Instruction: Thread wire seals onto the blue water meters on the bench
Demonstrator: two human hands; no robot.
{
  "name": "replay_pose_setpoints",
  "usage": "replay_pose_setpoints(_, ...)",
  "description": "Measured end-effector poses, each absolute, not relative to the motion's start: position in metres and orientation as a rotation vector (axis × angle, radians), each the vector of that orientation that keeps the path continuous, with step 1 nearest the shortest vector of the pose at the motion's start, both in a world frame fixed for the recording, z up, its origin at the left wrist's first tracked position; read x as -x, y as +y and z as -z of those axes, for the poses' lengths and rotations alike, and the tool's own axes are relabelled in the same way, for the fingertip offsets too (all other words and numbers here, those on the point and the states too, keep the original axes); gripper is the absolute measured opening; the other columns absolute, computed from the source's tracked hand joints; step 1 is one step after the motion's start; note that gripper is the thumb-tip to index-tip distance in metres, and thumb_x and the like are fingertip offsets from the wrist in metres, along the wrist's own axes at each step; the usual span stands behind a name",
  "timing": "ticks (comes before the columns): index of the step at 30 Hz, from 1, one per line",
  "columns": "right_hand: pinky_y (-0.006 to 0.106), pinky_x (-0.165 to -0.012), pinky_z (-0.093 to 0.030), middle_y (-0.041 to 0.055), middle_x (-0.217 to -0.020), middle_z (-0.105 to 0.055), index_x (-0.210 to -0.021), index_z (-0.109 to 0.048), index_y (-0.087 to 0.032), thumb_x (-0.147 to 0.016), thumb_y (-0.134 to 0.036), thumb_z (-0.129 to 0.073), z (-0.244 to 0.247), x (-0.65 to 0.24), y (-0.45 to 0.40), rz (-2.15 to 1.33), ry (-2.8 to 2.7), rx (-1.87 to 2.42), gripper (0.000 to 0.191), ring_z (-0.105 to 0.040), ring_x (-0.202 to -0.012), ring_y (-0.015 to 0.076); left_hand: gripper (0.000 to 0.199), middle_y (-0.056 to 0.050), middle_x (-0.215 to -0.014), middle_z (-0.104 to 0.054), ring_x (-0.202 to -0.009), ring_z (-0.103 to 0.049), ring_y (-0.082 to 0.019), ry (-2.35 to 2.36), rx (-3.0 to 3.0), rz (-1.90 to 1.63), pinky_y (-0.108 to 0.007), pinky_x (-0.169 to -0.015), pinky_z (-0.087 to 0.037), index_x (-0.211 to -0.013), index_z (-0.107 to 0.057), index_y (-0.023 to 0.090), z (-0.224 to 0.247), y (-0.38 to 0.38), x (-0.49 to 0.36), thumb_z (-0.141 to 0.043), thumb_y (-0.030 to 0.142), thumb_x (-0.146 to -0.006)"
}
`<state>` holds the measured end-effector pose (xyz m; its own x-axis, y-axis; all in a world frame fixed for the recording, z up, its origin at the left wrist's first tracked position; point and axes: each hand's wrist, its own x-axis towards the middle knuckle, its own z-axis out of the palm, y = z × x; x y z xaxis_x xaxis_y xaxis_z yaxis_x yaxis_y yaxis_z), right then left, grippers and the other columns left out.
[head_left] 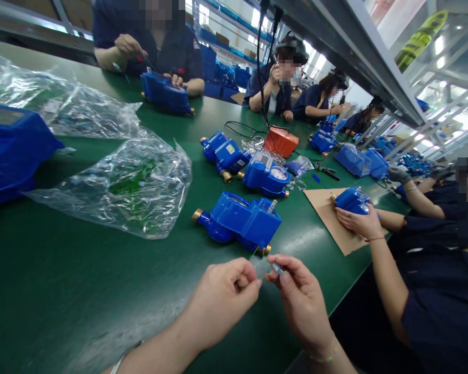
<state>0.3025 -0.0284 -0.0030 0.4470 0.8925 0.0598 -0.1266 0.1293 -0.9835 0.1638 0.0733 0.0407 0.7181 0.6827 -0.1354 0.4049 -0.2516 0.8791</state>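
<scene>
My left hand is closed in a pinch on the edge of a small, cloudy, clear plastic piece, perhaps a little bag. Thin green strands stick up beside it. Between thumb and fingers, my right hand pinches a small silvery metal piece right next to the plastic. Just beyond both hands a blue water meter with brass ends lies on the green table. Its nearer brass end is close behind my fingertips. The exact shape of the metal piece is partly hidden by my fingers.
Clear plastic bags spread across the left, near a large blue housing. More blue meters and an orange box with cables stand farther back. At right, a co-worker's hand holds a meter over cardboard. Other people sit opposite.
</scene>
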Motion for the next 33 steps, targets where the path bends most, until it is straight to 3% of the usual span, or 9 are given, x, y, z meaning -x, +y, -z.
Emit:
replay_pose_setpoints(17, 0.037, -0.084, -0.049, 0.0081, -0.114, -0.057, -0.109, -0.059, -0.023, -0.089, -0.024, -0.051, 0.003, -0.303, -0.029, -0.867, -0.854, 1.227, 0.021, -0.06, -0.088, 0.0166, 0.015, 0.006, -0.052, -0.053, -0.049, -0.048, -0.01, 0.852, -1.879, -0.317, -0.02, -0.047, -0.029, -0.067, -0.056, 0.019, -0.038, 0.072, -0.164, -0.05, 0.029, -0.076)
replay_pose_setpoints(33, 0.03, -0.085, -0.052, 0.0045, -0.115, -0.054, -0.107, -0.058, -0.025, -0.091, -0.02, -0.046, -0.006, -0.301, -0.03, -0.735, -1.027, 1.33, 0.021, -0.059, -0.096, 0.016, 0.017, 0.006, -0.052, -0.052, -0.049, -0.047, -0.01, 0.843, -1.885, -0.345, -0.021, -0.047, -0.029, -0.067, -0.055, 0.019, -0.037, 0.071, -0.164, -0.049, 0.03, -0.078)
